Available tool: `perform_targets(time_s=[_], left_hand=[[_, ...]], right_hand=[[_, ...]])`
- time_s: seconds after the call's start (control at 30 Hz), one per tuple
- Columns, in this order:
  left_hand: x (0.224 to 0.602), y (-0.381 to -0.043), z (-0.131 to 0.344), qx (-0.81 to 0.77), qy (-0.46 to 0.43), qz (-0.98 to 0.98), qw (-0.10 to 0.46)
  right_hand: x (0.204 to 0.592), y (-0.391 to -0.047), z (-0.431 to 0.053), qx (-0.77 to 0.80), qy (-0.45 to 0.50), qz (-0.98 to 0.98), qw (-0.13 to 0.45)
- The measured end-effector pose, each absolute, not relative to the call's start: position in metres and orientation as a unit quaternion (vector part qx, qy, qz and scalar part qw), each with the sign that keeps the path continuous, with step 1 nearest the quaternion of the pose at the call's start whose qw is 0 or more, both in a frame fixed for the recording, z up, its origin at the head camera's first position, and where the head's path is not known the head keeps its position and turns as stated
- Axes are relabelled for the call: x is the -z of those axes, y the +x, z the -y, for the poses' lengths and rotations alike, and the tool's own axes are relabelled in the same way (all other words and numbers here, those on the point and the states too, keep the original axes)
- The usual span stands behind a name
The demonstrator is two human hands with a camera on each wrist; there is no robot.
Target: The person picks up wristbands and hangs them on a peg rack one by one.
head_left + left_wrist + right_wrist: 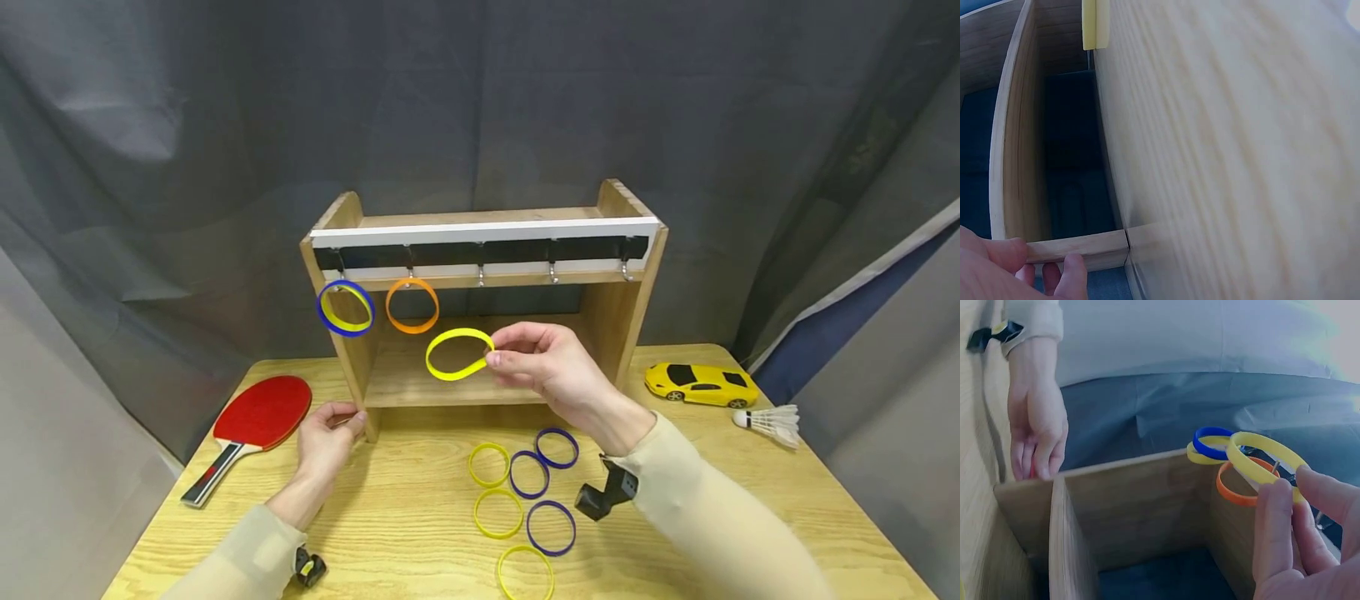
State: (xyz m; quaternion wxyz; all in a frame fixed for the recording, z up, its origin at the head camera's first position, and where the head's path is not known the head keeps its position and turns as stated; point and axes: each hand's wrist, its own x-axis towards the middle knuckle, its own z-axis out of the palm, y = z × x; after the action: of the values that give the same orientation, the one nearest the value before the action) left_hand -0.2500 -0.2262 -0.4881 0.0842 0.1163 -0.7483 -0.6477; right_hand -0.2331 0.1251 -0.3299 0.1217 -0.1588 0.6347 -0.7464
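Note:
My right hand (551, 367) pinches a yellow wristband (442, 367) between thumb and fingers, in front of the wooden shelf (450, 393) and below its row of hooks. On the leftmost hook (341, 273) hang a blue wristband (321, 310) and a yellow one. An orange wristband (412, 331) hangs from the second hook (410, 272). With thumb and fingers, my left hand (327, 442) grips the lower front end of the shelf's left side panel (1079, 245). In the right wrist view the held band overlaps the hanging ones.
Several yellow wristbands (477, 479) and dark blue wristbands (574, 533) lie on the table (405, 517) before the shelf. A red table tennis paddle (262, 412) lies at the left. A yellow toy car (701, 385) and a shuttlecock (772, 423) are at the right.

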Motion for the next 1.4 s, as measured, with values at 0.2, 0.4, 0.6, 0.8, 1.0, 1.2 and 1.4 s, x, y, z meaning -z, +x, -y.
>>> perform_targets(time_s=[0.2,0.4,0.6,0.8,1.0,1.2,1.4], left_hand=[[0.487,-0.249,0.225,0.645,0.116,0.750,0.083],[0.486,-0.247,0.225,0.649,0.114,0.749,0.078],[0.487,-0.247,0.225,0.650,0.113,0.747,0.077],[0.487,-0.247,0.225,0.652,0.111,0.746,0.076],[0.488,-0.248,0.226,0.652,0.111,0.746,0.077],[0.488,-0.249,0.227,0.640,0.112,0.756,0.079],[0.489,-0.250,0.227,0.642,0.114,0.755,0.078]], right_hand=[[0.323,-0.239,-0.106,0.791,-0.154,-0.580,0.121],[0.315,-0.244,-0.086,0.822,-0.137,-0.539,0.121],[0.311,-0.249,-0.068,0.839,-0.137,-0.515,0.108],[0.310,-0.250,-0.055,0.853,-0.117,-0.502,0.078],[0.314,-0.251,-0.051,0.854,-0.096,-0.508,0.063],[0.322,-0.254,-0.047,0.842,-0.086,-0.529,0.058],[0.327,-0.258,-0.043,0.825,-0.077,-0.558,0.052]])
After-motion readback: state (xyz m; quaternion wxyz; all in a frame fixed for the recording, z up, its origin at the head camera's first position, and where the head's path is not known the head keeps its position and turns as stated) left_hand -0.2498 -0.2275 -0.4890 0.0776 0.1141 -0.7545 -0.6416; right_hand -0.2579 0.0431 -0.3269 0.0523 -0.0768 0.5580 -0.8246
